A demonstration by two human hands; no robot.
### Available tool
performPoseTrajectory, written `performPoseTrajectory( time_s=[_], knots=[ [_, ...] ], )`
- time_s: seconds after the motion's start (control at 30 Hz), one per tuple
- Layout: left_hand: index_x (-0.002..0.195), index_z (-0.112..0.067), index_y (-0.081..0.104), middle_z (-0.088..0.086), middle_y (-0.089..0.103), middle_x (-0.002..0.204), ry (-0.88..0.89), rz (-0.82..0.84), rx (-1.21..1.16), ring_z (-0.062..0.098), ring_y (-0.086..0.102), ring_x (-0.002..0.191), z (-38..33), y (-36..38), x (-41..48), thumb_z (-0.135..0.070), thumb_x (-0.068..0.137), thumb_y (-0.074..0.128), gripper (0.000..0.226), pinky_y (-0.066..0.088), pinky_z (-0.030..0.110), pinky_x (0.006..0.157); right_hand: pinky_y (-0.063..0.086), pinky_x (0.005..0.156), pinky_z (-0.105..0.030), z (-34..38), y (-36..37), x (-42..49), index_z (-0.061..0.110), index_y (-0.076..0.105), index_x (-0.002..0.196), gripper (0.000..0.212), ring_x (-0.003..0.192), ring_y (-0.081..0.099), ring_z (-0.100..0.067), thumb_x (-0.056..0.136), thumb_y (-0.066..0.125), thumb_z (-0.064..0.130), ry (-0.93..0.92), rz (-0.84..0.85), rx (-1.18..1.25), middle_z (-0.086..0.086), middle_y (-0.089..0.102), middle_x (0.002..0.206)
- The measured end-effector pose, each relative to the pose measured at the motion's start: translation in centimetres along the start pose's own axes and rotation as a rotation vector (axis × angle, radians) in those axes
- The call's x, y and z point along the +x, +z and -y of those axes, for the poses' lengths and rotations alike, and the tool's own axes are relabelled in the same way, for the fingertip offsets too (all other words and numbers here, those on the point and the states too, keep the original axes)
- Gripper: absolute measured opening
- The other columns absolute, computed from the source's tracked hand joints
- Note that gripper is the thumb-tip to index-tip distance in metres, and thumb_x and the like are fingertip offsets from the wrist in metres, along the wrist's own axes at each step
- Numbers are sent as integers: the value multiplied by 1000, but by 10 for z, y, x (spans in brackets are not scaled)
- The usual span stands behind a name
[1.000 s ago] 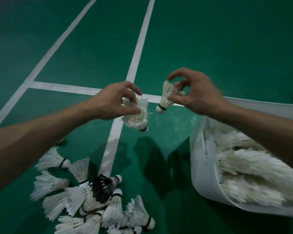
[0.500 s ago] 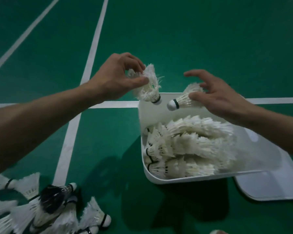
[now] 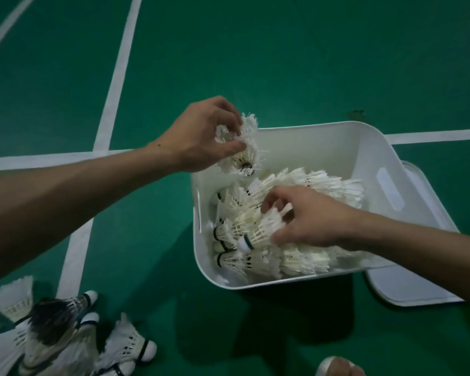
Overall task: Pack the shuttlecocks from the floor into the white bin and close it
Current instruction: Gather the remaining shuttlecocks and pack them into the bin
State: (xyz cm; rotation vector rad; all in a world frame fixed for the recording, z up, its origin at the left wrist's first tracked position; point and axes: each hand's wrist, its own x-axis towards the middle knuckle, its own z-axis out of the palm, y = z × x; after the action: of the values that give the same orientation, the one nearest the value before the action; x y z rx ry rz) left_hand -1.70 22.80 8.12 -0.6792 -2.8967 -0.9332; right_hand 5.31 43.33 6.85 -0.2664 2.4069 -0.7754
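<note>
Overall, green court floor (image 3: 282, 63) held the open white bin (image 3: 323, 147), partly filled with stacked shuttlecocks (image 3: 323, 185), lid (image 3: 407, 291) flat at its right side, loose pile (image 3: 52, 335) lower left. Left hand (image 3: 201, 137) pinched a frayed shuttlecock (image 3: 244, 150) over the bin's far-left corner. Right hand (image 3: 315, 221) gripped another shuttlecock (image 3: 258, 232) atop the stacks inside.

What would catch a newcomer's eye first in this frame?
The white bin, right of centre, is crowded with packed shuttlecocks, and the right hand grips a second shuttlecock down among them. Over the bin's left rim, the left hand pinches a frayed shuttlecock. At lower left, a floor heap of shuttlecocks lies on the green court, among them a dark-feathered shuttlecock.
</note>
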Motion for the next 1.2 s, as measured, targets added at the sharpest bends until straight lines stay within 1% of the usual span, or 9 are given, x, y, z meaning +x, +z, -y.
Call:
performPoseTrajectory(
  time_s=[0.13,0.23,0.33,0.47,0.6,0.77,0.9,1.1,1.2],
  knots=[
    [86,-24,64,-4,57,111,20,0,16,8,52,94,6,5,3,-31,82,70,11,40,19,84,40,66,-24,5,17,4,31,56,106,43,75,51,-1,71,79,39,-69,78,-268,11,52,98],
    [86,-20,66,-2,58,111,36,4,14,8,54,95,10,9,4,-31,82,70,12,41,20,84,38,67,-26,11,27,6,29,57,109,45,80,49,-9,71,77,43,-113,37,-380,8,57,96],
    [85,-19,67,-3,59,109,53,9,9,8,54,93,14,14,5,-31,82,71,13,39,18,82,40,69,-28,19,34,6,25,59,111,45,84,47,-13,73,76,42,-170,32,-421,3,59,101],
    [83,-21,65,-5,57,106,66,20,4,7,54,89,16,15,5,-31,82,71,11,38,16,80,47,73,-26,24,40,5,24,62,110,46,83,49,-11,71,77,45,-168,88,-398,2,45,105],
    [84,-19,67,-5,57,107,68,14,-3,8,54,90,18,14,5,-31,82,71,13,38,16,80,44,72,-22,25,37,1,26,64,110,43,76,51,-7,73,79,41,-148,45,-392,4,37,112],
    [85,-14,69,-1,60,108,92,7,5,10,55,91,17,15,3,-30,82,70,16,44,23,84,35,53,-16,23,43,4,22,69,95,32,67,46,2,72,80,41,-112,111,-364,15,54,77],
    [86,-14,69,0,59,108,106,1,12,11,55,93,12,15,1,-30,83,70,16,46,28,86,35,50,-14,16,41,12,23,70,87,30,64,54,1,68,83,41,-56,38,-259,11,61,73],
    [84,-14,68,1,60,108,126,29,31,14,57,93,8,14,-2,-29,82,71,16,47,30,86,45,61,-17,15,49,12,20,70,101,45,70,56,0,67,83,46,-14,131,-223,13,59,78],
    [83,-14,68,1,60,108,138,48,40,15,57,93,7,13,-4,-28,82,70,14,47,30,85,53,76,-24,15,39,11,18,65,119,60,82,63,-7,67,84,42,-28,215,-282,9,68,98]
  ],
)
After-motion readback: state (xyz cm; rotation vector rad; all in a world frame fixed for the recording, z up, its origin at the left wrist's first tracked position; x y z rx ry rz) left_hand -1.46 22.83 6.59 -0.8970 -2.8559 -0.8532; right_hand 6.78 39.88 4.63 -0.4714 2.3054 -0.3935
